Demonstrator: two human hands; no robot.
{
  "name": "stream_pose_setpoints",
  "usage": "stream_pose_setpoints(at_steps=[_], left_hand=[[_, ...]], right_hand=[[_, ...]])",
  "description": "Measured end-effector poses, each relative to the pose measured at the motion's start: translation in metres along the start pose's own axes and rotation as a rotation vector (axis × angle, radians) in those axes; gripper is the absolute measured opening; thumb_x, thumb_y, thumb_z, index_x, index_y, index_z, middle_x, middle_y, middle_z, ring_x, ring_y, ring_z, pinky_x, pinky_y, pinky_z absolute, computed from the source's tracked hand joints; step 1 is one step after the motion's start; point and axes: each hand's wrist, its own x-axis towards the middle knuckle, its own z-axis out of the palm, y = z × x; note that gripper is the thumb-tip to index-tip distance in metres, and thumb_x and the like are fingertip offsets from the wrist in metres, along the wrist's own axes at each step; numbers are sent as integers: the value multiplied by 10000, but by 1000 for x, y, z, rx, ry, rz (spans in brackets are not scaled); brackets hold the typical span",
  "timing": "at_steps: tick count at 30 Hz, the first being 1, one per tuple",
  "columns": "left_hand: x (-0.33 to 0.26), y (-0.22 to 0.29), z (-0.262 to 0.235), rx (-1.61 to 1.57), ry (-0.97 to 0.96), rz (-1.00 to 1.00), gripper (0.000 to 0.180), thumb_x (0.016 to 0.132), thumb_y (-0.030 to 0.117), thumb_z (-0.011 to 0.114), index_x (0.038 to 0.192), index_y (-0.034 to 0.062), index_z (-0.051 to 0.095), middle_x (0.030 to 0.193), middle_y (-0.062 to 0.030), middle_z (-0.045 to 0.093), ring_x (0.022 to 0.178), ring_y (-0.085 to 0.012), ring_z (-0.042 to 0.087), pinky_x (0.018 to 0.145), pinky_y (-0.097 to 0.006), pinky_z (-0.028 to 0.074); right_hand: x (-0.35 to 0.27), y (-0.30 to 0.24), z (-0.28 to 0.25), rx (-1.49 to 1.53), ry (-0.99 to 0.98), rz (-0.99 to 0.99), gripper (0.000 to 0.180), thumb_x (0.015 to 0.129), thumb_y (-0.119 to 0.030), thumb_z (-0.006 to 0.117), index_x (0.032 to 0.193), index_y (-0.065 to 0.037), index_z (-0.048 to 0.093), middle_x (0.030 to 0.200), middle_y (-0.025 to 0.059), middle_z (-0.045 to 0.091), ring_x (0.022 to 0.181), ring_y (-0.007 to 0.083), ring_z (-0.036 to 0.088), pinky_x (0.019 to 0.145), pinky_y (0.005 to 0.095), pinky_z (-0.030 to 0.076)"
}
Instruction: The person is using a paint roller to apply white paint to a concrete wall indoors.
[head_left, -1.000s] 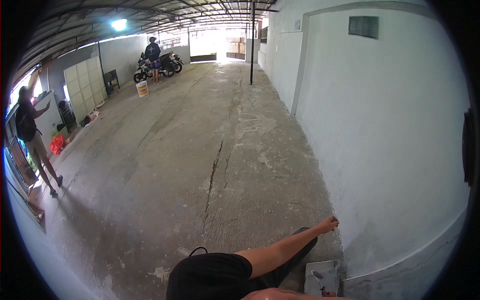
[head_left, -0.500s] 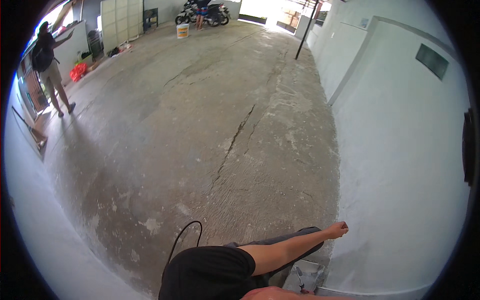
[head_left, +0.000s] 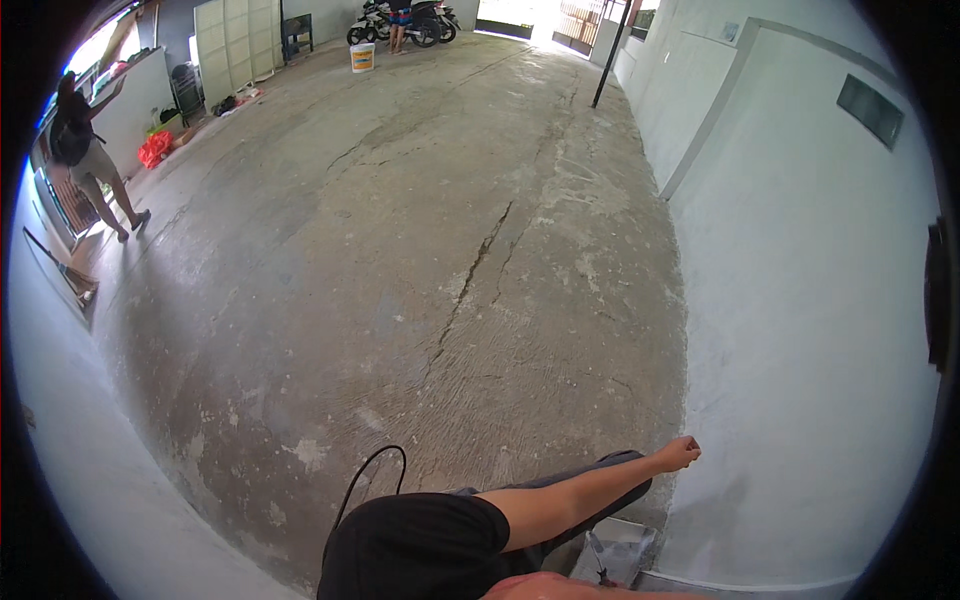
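My left arm stretches to the right over a leg in dark grey trousers [head_left: 622,468]. At its end my left hand [head_left: 680,453] has its fingers curled in, with nothing visible in them, close to the white wall [head_left: 790,400]. Along the lower edge runs a strip of bare skin from my right arm [head_left: 545,588]; the fingers of that hand cannot be made out. Just above it sits a pale, paint-smeared tray [head_left: 640,535] at the wall's foot. A thin tool with a dark handle [head_left: 603,574] leans in it.
Cracked concrete floor [head_left: 330,290] stretches ahead. A black cable [head_left: 375,455] loops beside my black sleeve. Far left, a person [head_left: 95,160] stands near a broom [head_left: 75,275] and red bag [head_left: 155,148]. A white bucket [head_left: 362,58], motorcycles [head_left: 425,25] and another person [head_left: 399,25] are at the back.
The view has shifted slightly. My left hand stays curled in nearly the same place. A bit of reddish skin by the tool's handle no longer shows clearly. The far-left person's raised arm has moved a little.
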Motion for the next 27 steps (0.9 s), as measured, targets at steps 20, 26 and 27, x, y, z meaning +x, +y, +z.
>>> stream_pose_setpoints(at_steps=[20,26,27], left_hand=[[18,-19,11,463,-223,-124,452,950,376,649,1144,-32,670,1182,-243,691,1135,-382,644,960,-458,507],[21,-21,7,493,-232,-190,473,982,387,619,1215,-24,640,1209,-240,675,1149,-373,632,967,-451,497],[20,-20,8,514,-244,-182,466,982,386,619,1212,-18,642,1208,-236,677,1149,-370,632,967,-451,497]], right_hand=[[38,52,27,27,-65,52,446,853,-373,711,1072,15,729,1060,241,715,1034,350,687,929,481,519],[43,70,42,6,74,25,467,747,-421,744,866,31,747,826,251,708,829,395,712,793,511,544],[41,73,46,18,74,39,467,747,-421,744,866,31,747,826,251,708,829,395,712,793,511,544]])
